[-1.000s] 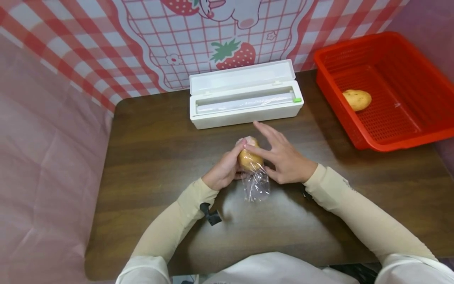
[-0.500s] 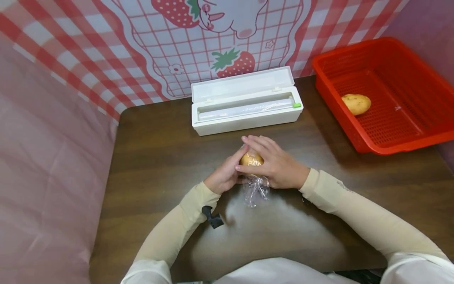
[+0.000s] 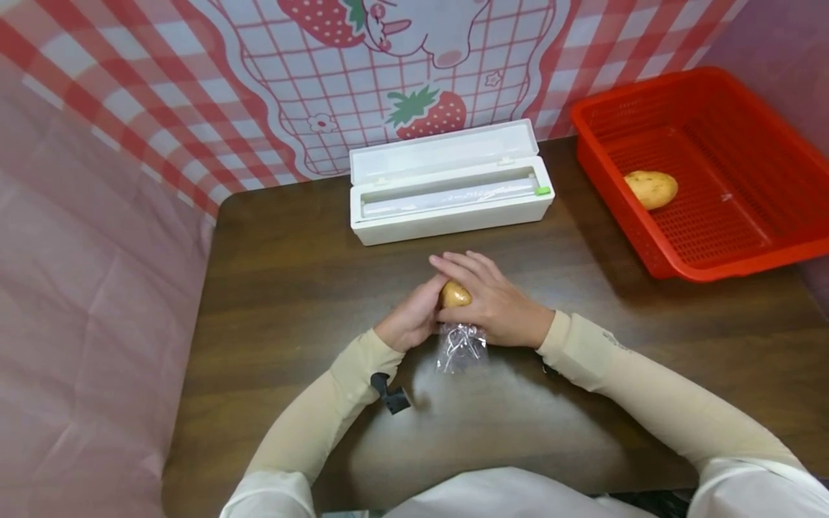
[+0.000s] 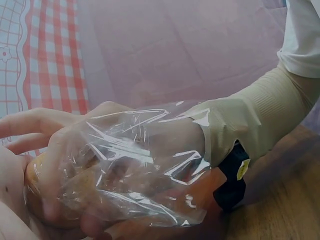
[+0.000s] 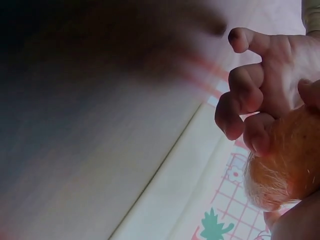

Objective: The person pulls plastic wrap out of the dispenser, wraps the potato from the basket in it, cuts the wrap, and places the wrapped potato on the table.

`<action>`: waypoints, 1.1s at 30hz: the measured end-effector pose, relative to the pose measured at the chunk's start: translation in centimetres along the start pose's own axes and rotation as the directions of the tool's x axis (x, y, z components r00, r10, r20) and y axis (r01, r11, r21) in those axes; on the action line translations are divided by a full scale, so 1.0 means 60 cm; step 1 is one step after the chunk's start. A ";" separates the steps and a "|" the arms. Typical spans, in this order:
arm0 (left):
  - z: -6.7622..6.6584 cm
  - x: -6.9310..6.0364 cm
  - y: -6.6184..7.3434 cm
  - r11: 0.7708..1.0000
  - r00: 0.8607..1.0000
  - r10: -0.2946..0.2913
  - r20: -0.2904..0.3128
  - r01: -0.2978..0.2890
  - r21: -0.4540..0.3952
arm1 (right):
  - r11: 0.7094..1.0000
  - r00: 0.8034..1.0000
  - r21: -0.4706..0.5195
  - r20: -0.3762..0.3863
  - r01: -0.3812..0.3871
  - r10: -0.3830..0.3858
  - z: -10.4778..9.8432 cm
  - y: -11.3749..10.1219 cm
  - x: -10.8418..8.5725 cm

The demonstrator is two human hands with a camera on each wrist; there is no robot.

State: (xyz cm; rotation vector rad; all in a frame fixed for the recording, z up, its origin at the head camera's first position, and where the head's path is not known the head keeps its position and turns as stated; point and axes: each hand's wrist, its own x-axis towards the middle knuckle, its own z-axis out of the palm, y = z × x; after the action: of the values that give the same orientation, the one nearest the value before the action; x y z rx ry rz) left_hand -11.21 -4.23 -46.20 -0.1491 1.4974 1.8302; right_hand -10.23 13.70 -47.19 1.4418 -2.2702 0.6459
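Potato (image 3: 456, 294) gripped by left hand (image 3: 413, 316), right hand (image 3: 497, 306) clasping opposite side (likely keeps clear film (image 3: 462, 350) snug).

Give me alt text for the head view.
A person's left grip and right grip hold a potato in clear film over a brown table. Beyond them stands an open white box; at right, a red basket holds a second potato.

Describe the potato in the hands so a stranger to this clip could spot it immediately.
Find the brown table, then the open white box at its far edge. Nearer the camera, the left hand and right hand hold a yellow potato between them. The clear film around it, loose at one end, sets it apart from the unwrapped potato in the red basket.
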 end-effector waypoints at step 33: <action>0.008 -0.012 -0.017 0.999 0.999 0.039 -0.029 -0.039 0.003 | 0.977 0.988 0.204 -0.129 -0.057 0.084 0.010 -0.019 -0.009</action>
State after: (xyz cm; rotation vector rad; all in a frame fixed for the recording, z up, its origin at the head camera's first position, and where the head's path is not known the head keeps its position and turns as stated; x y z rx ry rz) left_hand -9.95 -4.13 -46.49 -0.1464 1.5327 1.8642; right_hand -8.98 13.34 -47.81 1.3621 -2.2095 0.9888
